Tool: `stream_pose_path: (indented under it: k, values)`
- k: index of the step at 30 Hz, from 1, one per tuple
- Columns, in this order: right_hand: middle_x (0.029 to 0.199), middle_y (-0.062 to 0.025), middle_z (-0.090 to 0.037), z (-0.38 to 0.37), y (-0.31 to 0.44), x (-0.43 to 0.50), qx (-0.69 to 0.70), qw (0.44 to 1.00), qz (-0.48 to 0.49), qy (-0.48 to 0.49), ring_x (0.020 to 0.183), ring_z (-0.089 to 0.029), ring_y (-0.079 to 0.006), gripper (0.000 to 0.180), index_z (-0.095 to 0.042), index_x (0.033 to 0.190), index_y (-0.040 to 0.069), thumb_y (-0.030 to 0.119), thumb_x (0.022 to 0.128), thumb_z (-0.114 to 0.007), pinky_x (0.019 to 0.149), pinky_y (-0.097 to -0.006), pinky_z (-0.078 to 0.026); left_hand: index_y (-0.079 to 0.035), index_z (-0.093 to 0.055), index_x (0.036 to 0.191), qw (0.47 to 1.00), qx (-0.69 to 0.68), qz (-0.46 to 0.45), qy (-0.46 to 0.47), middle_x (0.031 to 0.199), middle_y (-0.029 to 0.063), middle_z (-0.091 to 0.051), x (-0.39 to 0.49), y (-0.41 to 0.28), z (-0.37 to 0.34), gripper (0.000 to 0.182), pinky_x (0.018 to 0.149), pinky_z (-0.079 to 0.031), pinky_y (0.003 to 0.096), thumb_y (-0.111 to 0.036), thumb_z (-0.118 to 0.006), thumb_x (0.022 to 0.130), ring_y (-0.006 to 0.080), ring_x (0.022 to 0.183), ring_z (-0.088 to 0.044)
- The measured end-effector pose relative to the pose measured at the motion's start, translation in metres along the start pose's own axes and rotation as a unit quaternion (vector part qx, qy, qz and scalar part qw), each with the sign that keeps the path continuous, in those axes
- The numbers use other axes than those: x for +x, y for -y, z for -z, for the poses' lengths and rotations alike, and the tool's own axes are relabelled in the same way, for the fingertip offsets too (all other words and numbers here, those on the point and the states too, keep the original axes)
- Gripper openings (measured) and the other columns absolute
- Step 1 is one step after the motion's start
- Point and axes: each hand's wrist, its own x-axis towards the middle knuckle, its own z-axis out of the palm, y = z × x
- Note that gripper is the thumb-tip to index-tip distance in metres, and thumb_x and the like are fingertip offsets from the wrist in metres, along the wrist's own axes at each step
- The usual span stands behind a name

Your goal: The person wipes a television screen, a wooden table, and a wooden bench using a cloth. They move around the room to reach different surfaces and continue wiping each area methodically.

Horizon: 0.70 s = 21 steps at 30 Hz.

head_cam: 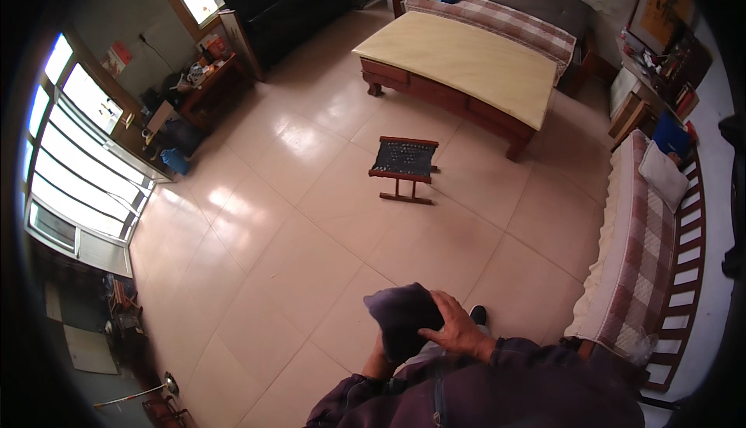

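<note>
A dark purple-black piece of soft fabric (406, 320), perhaps a knitted cap, is held up in front of my body. My right hand (456, 324) grips its right side, with the thumb laid across the near face and the fingers over the far edge. From below left, my left hand (379, 357) reaches behind the fabric. Only its wrist and lower part show; the fingers are hidden. Ahead on the floor stands a folding stool (406, 158) with a dark woven seat and red-brown wooden rails.
A low wooden table (454, 63) with a pale top stands beyond the stool, before a sofa (495, 17). Along the right runs a wooden bench (632, 265) with a checked cover and a cushion (663, 174). A mop-like pole (134, 394) lies lower left. My shoe (478, 314) shows below.
</note>
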Motion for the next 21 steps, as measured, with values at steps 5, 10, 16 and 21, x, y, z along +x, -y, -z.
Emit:
stream_pose_path:
  k: [5,10,16,21]
  values:
    - [0.146,-0.0241,-0.051,0.032,-0.028,-0.033,0.047,0.985,-0.164,-0.033,0.131,-0.055,-0.0416,0.097,-0.032,0.156,0.008,0.051,0.082,-0.078,0.108,-0.046,-0.045,-0.001,-0.052,0.141,0.646,-0.562,0.515,0.032,0.128,0.0091,-0.064,-0.007,0.017,-0.051,0.048,0.101,-0.053,0.0371,-0.026,-0.065,0.101,0.0222,0.115,-0.064]
    - [0.134,-0.0198,-0.06,0.063,-0.056,-0.085,0.051,0.973,-0.221,0.03,0.122,-0.06,-0.0407,0.086,-0.042,0.148,0.017,0.043,0.075,-0.08,0.1,-0.0464,-0.051,0.005,-0.049,0.142,0.745,-0.308,0.558,0.197,0.13,0.0139,-0.061,0.012,-0.007,-0.099,0.056,0.092,-0.056,0.0346,-0.018,-0.068,0.094,0.0226,0.109,-0.063]
    - [0.128,-0.019,-0.063,0.077,-0.102,-0.135,0.058,0.984,-0.147,0.08,0.12,-0.061,-0.0396,0.072,-0.056,0.133,0.012,0.037,0.071,-0.083,0.098,-0.0453,-0.052,0.007,-0.057,0.134,0.793,-0.228,0.517,0.228,0.126,0.013,-0.064,-0.004,-0.025,-0.161,0.051,0.096,-0.052,0.0344,-0.022,-0.068,0.094,0.0219,0.112,-0.061]
    - [0.134,-0.0187,-0.063,0.11,-0.144,-0.187,0.179,0.97,-0.139,0.092,0.125,-0.061,-0.0322,0.077,-0.052,0.141,0.009,0.029,0.074,-0.086,0.102,-0.039,-0.05,0.005,-0.054,0.138,0.78,-0.206,0.548,0.22,0.128,0.0099,-0.062,-0.016,-0.048,-0.22,0.058,0.098,-0.049,0.0313,-0.022,-0.07,0.09,0.0206,0.114,-0.059]
